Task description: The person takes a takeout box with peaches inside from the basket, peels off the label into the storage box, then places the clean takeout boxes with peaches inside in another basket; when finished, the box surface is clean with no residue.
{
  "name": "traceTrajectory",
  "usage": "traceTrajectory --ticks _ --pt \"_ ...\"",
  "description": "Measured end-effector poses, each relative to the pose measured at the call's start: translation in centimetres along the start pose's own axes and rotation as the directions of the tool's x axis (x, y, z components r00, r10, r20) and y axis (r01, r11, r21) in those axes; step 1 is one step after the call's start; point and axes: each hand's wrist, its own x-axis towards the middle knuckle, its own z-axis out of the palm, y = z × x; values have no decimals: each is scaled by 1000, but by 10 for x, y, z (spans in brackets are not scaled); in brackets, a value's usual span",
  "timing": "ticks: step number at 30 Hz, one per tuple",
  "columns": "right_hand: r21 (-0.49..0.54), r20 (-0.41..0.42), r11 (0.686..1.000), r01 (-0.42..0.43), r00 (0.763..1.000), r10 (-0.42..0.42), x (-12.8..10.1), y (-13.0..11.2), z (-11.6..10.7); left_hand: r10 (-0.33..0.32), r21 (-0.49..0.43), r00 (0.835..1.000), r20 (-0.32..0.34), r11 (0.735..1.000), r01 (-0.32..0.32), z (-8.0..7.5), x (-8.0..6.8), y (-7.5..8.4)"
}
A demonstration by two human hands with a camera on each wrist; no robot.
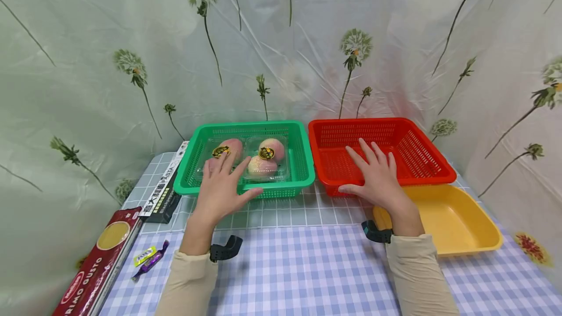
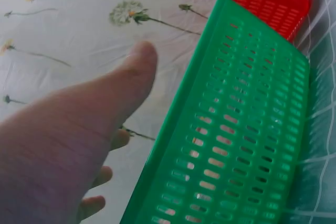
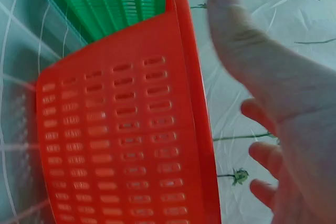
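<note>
My left hand (image 1: 220, 191), fingers spread, hovers over the front rim of a green basket (image 1: 309, 172). Inside that basket lie two clear plastic packs of pink, peach-shaped items (image 1: 262, 166) with dark round labels; my fingers partly cover the left pack. In the left wrist view the thumb (image 2: 139, 66) stands beside the green rim. Over the near side of a red basket (image 1: 421, 172) is my right hand (image 1: 379, 182), also spread and holding nothing. The right wrist view shows its thumb (image 3: 231, 19) apart from the red rim.
A yellow tray (image 1: 456, 218) sits in front of the red basket, partly behind my right wrist. At left lie a dark red pasta pack (image 1: 105, 252), a black-and-white pasta box (image 1: 164, 199), a yellow candy (image 1: 145, 255) and a purple candy (image 1: 151, 260). A flowered curtain (image 1: 281, 52) hangs behind.
</note>
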Motion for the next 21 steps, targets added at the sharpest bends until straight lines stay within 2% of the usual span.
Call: traceTrajectory --ticks 3,5,7,10,14,17,21 --pt "65 -80 998 11 997 -6 2 -3 2 -28 -38 998 -63 999 26 -1 1 -4" --pt "152 -130 988 15 991 5 2 -6 3 -55 -74 991 -120 996 46 -2 2 -8" --pt "258 -167 966 23 986 21 3 -10 4 -90 -120 981 -174 990 70 -3 3 -11" --pt "427 -199 903 45 979 45 4 -20 6 -151 -177 959 -238 978 110 -4 4 -17" --pt "610 -187 788 87 982 37 8 -39 11 -215 -230 930 -299 962 149 -4 2 -27" --pt "689 -160 717 106 987 8 13 -56 18 -252 -240 912 -324 954 179 -3 1 -36" --pt "745 -127 658 108 992 -19 23 -77 29 -298 -235 895 -333 945 227 -2 -1 -46"
